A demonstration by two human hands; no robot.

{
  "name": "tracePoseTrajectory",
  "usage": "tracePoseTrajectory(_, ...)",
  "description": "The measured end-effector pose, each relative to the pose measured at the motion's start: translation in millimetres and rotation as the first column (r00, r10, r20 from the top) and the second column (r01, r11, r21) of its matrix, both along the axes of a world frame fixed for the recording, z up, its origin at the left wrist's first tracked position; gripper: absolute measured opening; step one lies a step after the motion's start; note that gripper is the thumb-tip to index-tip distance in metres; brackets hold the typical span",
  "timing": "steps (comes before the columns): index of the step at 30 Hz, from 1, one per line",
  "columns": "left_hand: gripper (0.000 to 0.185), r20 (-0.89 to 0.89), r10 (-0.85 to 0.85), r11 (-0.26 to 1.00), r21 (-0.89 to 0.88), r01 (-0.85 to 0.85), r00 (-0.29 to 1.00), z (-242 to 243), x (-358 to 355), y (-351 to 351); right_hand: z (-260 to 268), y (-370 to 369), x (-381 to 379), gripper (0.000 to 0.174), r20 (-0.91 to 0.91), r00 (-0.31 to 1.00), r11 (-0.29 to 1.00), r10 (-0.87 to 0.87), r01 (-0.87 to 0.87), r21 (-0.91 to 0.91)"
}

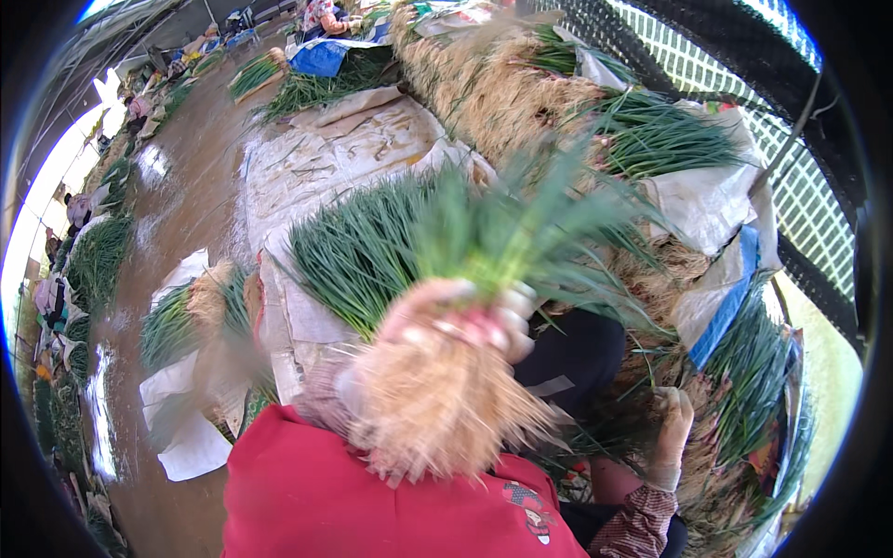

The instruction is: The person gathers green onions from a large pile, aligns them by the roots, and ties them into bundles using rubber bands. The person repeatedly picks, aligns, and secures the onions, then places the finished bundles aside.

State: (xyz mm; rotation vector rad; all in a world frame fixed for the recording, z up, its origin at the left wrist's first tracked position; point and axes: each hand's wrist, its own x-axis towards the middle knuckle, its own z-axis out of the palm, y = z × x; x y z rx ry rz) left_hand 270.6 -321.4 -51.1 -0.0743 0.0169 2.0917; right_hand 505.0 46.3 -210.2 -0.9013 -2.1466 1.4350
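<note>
My left hand [418, 301], in a pale glove, grips a bunch of green onions [481, 328] in front of my red apron. Motion blurs the bunch. Its green leaves fan out upward and away, and its long straw-coloured roots [446, 404] hang towards me past reddish bulbs. Lower at the right, my gloved right hand [673, 415] has its fingers curled, with a thin green leaf [652, 366] seemingly pinched at the tips. Loose leaves lie just left of it. Beyond the bunch, a row of green onions [356, 244] rests on a whitish woven sheet [335, 150].
A long heap of rooty green onions [502, 91] runs along the right, partly under pale sacks [698, 202]. More bundles [167, 324] lie left on the wet brown floor [181, 188]. Another person [328, 21] sits at the far end. Mesh netting [802, 181] borders the right.
</note>
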Motion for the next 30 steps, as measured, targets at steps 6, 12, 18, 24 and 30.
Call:
tracePoseTrajectory(6, 0.048, -0.441, 0.244, 0.903, -0.223, -0.368, 0.864, -86.1, -135.0, -85.9, -0.6, -59.2, -28.6, 0.059, 0.251, 0.968, 0.964, -0.006, 0.072, -0.256)
tracePoseTrajectory(12, 0.04, -0.203, 0.396, 0.702, -0.562, -0.438, 0.896, -379.7, -146.1, -89.6, -22.8, -68.0, -38.8, 0.041, 0.446, 0.894, 0.989, 0.047, 0.022, -0.148)
tracePoseTrajectory(18, 0.045, -0.057, 0.218, 0.826, -0.52, -0.215, 0.974, -393.1, -121.7, -89.7, -39.4, -74.4, -34.5, 0.03, 0.621, 0.77, 0.979, 0.148, -0.027, -0.2)
tracePoseTrajectory(24, 0.032, -0.037, 0.135, 0.464, -0.881, -0.096, 0.99, -361.1, -124.5, -102.6, -77.2, -89.0, 2.1, 0.04, 0.675, 0.706, 0.975, 0.215, -0.116, -0.189)
tracePoseTrajectory(30, 0.051, -0.75, -0.227, -0.008, -0.637, -0.771, 0.622, -348.0, -136.2, -80.9, -79.1, -89.8, 37.7, 0.042, 0.721, 0.632, 0.951, 0.285, -0.281, -0.13)
